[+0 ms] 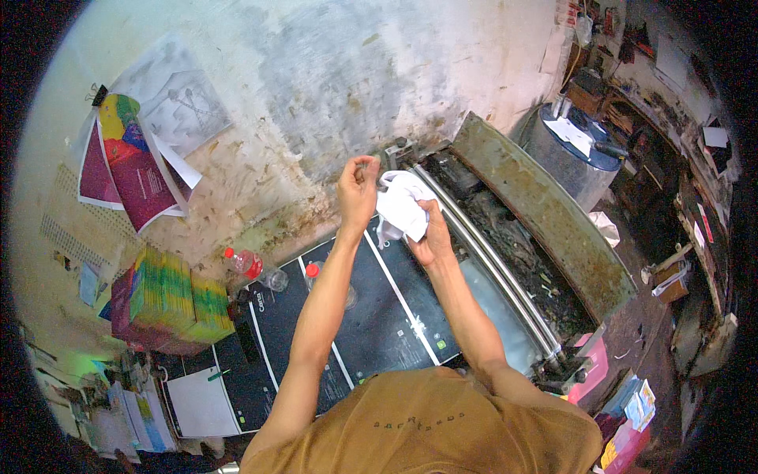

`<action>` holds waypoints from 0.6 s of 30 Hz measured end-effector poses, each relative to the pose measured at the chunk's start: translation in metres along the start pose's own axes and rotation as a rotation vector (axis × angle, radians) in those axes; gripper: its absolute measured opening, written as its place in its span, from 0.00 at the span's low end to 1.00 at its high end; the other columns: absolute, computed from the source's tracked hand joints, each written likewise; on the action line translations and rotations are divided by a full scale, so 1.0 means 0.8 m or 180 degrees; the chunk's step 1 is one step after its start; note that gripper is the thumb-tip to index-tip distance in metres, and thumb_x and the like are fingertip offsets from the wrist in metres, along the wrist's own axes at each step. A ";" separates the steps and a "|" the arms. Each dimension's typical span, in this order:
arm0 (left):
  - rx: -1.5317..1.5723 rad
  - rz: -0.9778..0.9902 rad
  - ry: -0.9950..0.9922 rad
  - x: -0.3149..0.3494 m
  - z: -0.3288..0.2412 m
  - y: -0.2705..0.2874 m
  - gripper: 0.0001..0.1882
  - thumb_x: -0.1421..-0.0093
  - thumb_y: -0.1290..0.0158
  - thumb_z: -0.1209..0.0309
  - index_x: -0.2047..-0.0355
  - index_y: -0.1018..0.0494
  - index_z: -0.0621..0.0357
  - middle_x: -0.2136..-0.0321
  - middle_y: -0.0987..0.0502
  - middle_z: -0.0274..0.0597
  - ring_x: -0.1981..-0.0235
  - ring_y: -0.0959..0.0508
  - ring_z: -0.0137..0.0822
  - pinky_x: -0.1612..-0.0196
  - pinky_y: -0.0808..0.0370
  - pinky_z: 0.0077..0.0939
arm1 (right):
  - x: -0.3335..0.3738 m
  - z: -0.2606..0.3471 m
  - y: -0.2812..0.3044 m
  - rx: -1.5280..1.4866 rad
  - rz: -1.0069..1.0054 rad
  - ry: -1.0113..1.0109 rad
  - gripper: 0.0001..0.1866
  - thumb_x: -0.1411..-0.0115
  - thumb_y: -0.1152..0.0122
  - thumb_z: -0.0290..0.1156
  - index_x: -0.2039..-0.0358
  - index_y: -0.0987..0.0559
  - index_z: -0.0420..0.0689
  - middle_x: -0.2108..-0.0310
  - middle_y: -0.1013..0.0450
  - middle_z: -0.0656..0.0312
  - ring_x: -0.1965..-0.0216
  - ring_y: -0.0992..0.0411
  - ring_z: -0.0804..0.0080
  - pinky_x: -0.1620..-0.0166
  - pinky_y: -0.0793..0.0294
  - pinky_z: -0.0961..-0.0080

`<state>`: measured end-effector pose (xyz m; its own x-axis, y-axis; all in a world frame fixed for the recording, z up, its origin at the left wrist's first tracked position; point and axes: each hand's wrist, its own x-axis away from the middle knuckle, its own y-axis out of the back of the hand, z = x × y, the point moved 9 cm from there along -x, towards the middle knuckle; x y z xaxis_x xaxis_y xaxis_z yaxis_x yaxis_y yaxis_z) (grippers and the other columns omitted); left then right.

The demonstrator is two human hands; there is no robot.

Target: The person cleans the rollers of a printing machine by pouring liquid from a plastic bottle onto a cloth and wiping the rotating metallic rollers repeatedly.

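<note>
In the head view, the right hand (430,233) is closed on a crumpled white cloth-like bundle (403,207), held over the far end of a dark-topped table (379,296) divided by white lines. The left hand (358,192) is raised just left of the bundle, apart from the right hand, its fingers curled and blurred; I cannot tell whether they grip anything. To the right run long silver metal rollers (489,265), then a curved, stained metal plate (545,201). Farther right stands a grey drum with a blue top (583,180). Left of the left forearm lies a clear plastic bottle with a red cap (246,263), near a yellow-green paper stack (166,296).
</note>
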<state>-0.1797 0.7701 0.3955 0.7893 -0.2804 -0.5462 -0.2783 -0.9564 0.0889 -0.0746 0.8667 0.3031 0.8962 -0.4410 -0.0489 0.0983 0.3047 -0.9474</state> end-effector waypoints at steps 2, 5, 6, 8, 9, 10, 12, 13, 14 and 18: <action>-0.0244 -0.0625 0.0185 0.003 0.028 0.021 0.16 0.33 0.52 0.60 0.55 0.32 0.60 0.67 0.25 0.38 0.67 0.26 0.26 0.68 0.30 0.23 | -0.011 0.005 0.029 -0.0038 -0.0372 0.0293 0.22 0.42 0.48 0.30 0.47 0.31 0.36 0.53 0.26 0.56 0.53 0.24 0.64 0.48 0.22 0.66; 0.0269 -0.0983 0.1118 0.058 0.083 0.041 0.20 0.32 0.54 0.55 0.53 0.34 0.60 0.60 0.26 0.41 0.59 0.27 0.29 0.60 0.29 0.26 | -0.011 0.030 0.042 0.0043 -0.0819 0.0917 0.21 0.42 0.49 0.27 0.46 0.31 0.40 0.51 0.27 0.56 0.52 0.25 0.63 0.48 0.22 0.63; 0.0695 -0.0449 0.1839 0.090 0.081 0.010 0.24 0.33 0.56 0.51 0.51 0.34 0.60 0.57 0.27 0.40 0.56 0.28 0.30 0.56 0.30 0.28 | -0.006 0.044 0.042 0.0130 -0.0865 0.1170 0.21 0.42 0.49 0.26 0.46 0.31 0.41 0.51 0.28 0.56 0.52 0.25 0.62 0.48 0.22 0.63; 0.1494 0.0189 0.2944 0.153 0.069 -0.045 0.28 0.33 0.58 0.47 0.50 0.33 0.61 0.54 0.27 0.40 0.53 0.29 0.31 0.52 0.32 0.32 | -0.008 0.052 0.053 0.0183 -0.0790 0.1439 0.22 0.42 0.49 0.24 0.45 0.32 0.44 0.51 0.28 0.57 0.51 0.26 0.61 0.50 0.22 0.61; 0.1921 0.0293 0.3297 0.175 0.071 -0.065 0.28 0.33 0.58 0.46 0.51 0.32 0.62 0.53 0.27 0.40 0.53 0.29 0.32 0.52 0.32 0.33 | -0.005 0.048 0.052 0.0270 -0.0752 0.1479 0.22 0.41 0.49 0.24 0.45 0.33 0.44 0.51 0.28 0.57 0.51 0.26 0.61 0.50 0.22 0.62; 0.1981 0.0247 0.2888 0.169 0.068 -0.066 0.29 0.33 0.58 0.46 0.51 0.32 0.62 0.54 0.27 0.40 0.54 0.29 0.33 0.52 0.31 0.33 | 0.000 0.039 0.045 0.0355 -0.0706 0.1499 0.22 0.41 0.49 0.24 0.45 0.33 0.44 0.52 0.28 0.57 0.51 0.26 0.62 0.51 0.22 0.62; 0.2070 0.0193 0.2064 0.147 0.053 -0.066 0.29 0.33 0.57 0.47 0.50 0.31 0.63 0.55 0.26 0.40 0.55 0.28 0.33 0.52 0.31 0.33 | 0.010 0.024 0.031 0.0766 -0.0552 0.1388 0.18 0.36 0.54 0.27 0.45 0.34 0.41 0.50 0.29 0.58 0.52 0.26 0.66 0.51 0.23 0.67; 0.1789 0.0088 0.2022 0.145 0.052 -0.060 0.29 0.33 0.56 0.48 0.49 0.30 0.64 0.55 0.25 0.40 0.55 0.27 0.33 0.52 0.30 0.32 | 0.016 0.018 0.028 0.0961 -0.0559 0.1352 0.18 0.35 0.54 0.28 0.45 0.34 0.40 0.50 0.29 0.58 0.52 0.26 0.66 0.51 0.24 0.68; 0.1509 -0.0014 0.1982 0.145 0.050 -0.054 0.29 0.33 0.56 0.48 0.49 0.30 0.65 0.55 0.25 0.41 0.56 0.27 0.34 0.52 0.30 0.31 | 0.022 0.012 0.025 0.1157 -0.0567 0.1315 0.18 0.35 0.53 0.30 0.45 0.34 0.40 0.50 0.29 0.58 0.52 0.27 0.67 0.50 0.25 0.69; 0.1276 -0.0343 0.1541 0.140 0.036 -0.054 0.28 0.32 0.55 0.51 0.51 0.29 0.68 0.56 0.23 0.44 0.57 0.26 0.31 0.55 0.29 0.28 | 0.017 0.015 0.041 0.1183 -0.0898 0.1290 0.23 0.34 0.48 0.41 0.44 0.36 0.42 0.49 0.31 0.57 0.51 0.29 0.67 0.49 0.28 0.70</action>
<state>-0.0952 0.7821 0.3070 0.9561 -0.2794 -0.0881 -0.2928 -0.9027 -0.3152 -0.0537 0.8807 0.2751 0.5850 -0.8110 0.0021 0.5171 0.3710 -0.7713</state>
